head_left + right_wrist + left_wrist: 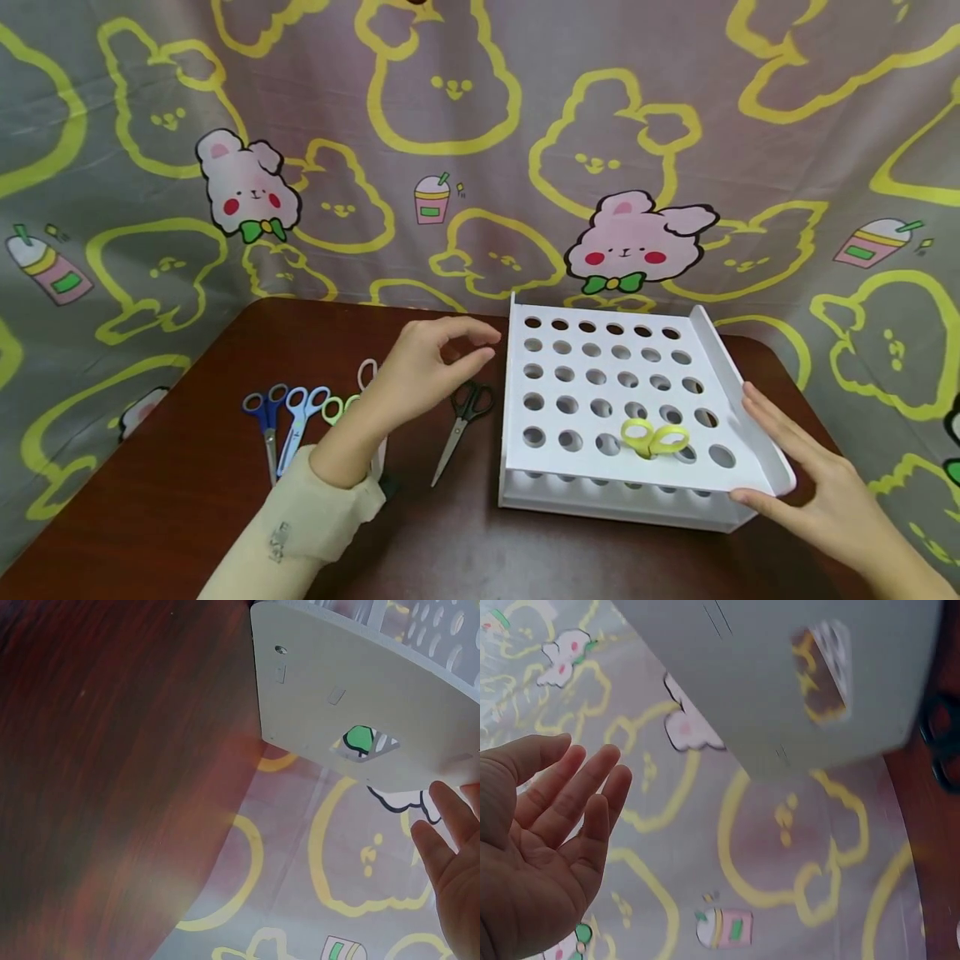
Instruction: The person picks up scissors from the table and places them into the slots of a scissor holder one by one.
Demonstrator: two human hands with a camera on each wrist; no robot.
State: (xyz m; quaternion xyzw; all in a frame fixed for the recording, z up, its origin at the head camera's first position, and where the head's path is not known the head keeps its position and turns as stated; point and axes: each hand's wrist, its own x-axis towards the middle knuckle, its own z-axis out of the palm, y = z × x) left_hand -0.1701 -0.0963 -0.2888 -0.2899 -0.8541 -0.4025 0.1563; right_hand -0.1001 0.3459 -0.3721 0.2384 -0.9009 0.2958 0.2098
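My left hand (429,362) hovers over the table just left of a white rack with rows of round holes (577,461), its fingers loosely bent and nothing between them. In the left wrist view that hand (547,847) is seen palm-on, apart from the rack's side panel (727,682). Spread fingers of my right hand (817,492) rest against the rack's right side, the thumb by its front corner. Yellow-handled scissors (675,437) stand in a front-row hole, blades hidden below. Black-handled scissors (456,433) lie between my left forearm and the rack.
Left on the dark wooden table (172,492) lie dark blue scissors (266,412), light blue scissors (298,425) and green-handled scissors (332,408). White-handled scissors (367,371) are partly covered by my left wrist. A patterned curtain (480,167) hangs close behind the table.
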